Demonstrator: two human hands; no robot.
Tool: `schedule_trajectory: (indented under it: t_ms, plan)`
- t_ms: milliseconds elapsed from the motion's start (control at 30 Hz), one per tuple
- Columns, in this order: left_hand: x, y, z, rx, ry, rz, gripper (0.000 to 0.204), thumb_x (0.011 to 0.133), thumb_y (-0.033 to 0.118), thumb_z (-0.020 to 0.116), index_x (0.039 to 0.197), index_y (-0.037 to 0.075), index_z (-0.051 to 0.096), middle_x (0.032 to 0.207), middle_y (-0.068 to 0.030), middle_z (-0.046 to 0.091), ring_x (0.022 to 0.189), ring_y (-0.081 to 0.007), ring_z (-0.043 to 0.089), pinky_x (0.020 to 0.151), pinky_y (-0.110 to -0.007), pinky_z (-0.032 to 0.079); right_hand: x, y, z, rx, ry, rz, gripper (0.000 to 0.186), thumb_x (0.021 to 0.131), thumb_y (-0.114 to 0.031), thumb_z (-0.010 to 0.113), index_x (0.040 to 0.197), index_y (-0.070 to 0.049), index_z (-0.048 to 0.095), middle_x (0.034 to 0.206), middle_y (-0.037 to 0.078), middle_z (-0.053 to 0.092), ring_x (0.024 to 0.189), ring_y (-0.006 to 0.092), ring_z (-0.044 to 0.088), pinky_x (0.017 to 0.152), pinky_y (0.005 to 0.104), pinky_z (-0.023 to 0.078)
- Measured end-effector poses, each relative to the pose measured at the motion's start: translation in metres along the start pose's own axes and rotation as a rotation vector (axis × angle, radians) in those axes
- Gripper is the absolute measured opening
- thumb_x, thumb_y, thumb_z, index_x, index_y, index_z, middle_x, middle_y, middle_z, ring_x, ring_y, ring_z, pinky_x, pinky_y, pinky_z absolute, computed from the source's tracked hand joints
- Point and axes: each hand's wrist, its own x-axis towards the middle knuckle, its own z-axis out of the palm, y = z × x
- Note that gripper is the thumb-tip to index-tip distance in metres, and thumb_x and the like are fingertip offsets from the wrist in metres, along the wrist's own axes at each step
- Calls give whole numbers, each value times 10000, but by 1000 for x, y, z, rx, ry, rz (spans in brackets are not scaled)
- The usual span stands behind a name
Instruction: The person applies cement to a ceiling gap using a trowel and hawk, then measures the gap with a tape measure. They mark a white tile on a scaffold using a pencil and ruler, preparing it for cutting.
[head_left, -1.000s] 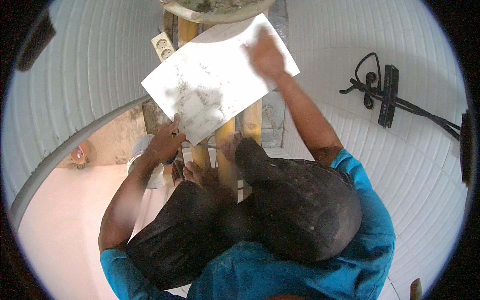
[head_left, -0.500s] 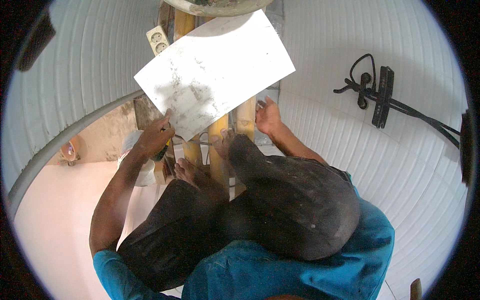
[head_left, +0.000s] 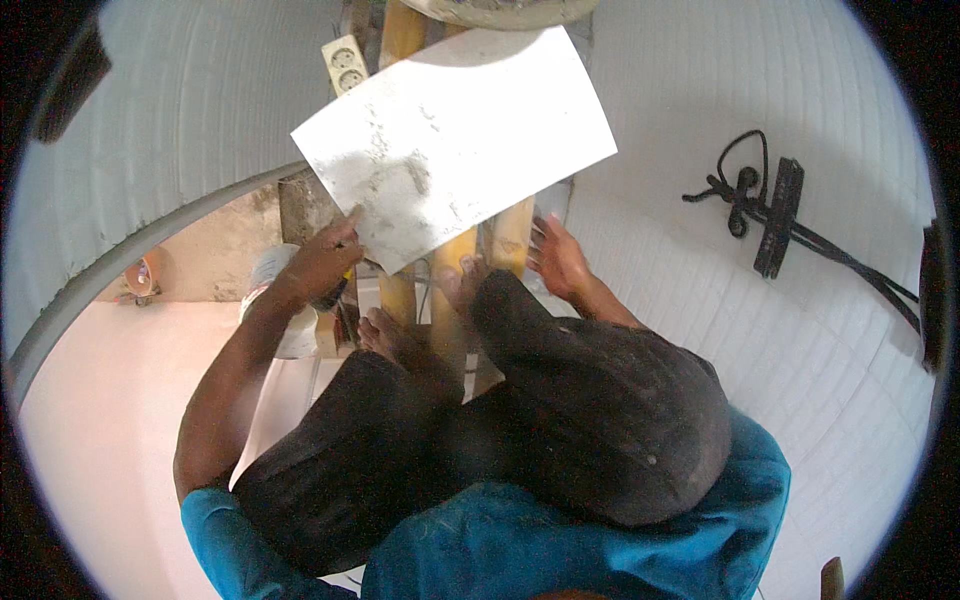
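Note:
A white flat sheet [head_left: 470, 120] with grey smudges lies tilted across yellow poles [head_left: 510, 240]. At its lower-left corner is my left hand [head_left: 325, 260], index finger on the sheet and the other fingers curled round a yellow and black tool [head_left: 338, 290], mostly hidden. My right hand [head_left: 560, 260] is open and empty below the sheet's right part, beside the poles, fingers spread. My bare feet [head_left: 385, 335] rest among the poles under the sheet's lower edge.
A grey-rimmed basin [head_left: 500, 15] is beyond the sheet. A cream socket strip [head_left: 345, 65] lies at its upper left, a white bucket [head_left: 268, 275] beside my left hand. White tiled walls curve around. A black strip with cables [head_left: 780, 220] is at right, an orange container [head_left: 140, 275] at left.
My right hand has come down off the sheet to beside the poles, fingers spread. My left hand stays at the sheet's corner. The view has shifted slightly.

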Motion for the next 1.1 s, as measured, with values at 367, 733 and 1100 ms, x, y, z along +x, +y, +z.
schedule_trajectory:
  t_ms: [367, 733, 1100]
  plan:
    - [1, 0, -3, -18, 14, -72, 597, 931, 265, 473, 1501, 143, 349, 1304, -200, 555, 1187, -283, 534, 1044, -383, 382, 0, -13, 12, -173, 71, 6, 870, 961, -643, 328, 1534, -45, 64, 1578, 240, 139, 1438, 404, 200, 1160, 572, 71]
    - [0, -10, -13, -248, -10, -9, 448, 922, 273, 496, 1323, 74, 526, 1138, -120, 603, 1026, -223, 577, 926, -344, 443, -90, -72, 34, -900, -121, -426, 488, 958, -434, 581, 1297, -85, 538, 1114, 95, 642, 1060, 205, 592, 895, 384, 490]
    - [-16, 5, -9, -628, -149, -53, 544, 927, 277, 493, 1420, 70, 389, 979, -71, 586, 842, -168, 579, 820, -317, 483, -138, -104, 62, 5, -727, 55, 661, 997, -545, 356, 1349, -1, 490, 1271, 227, 585, 1219, 327, 552, 1055, 493, 411]
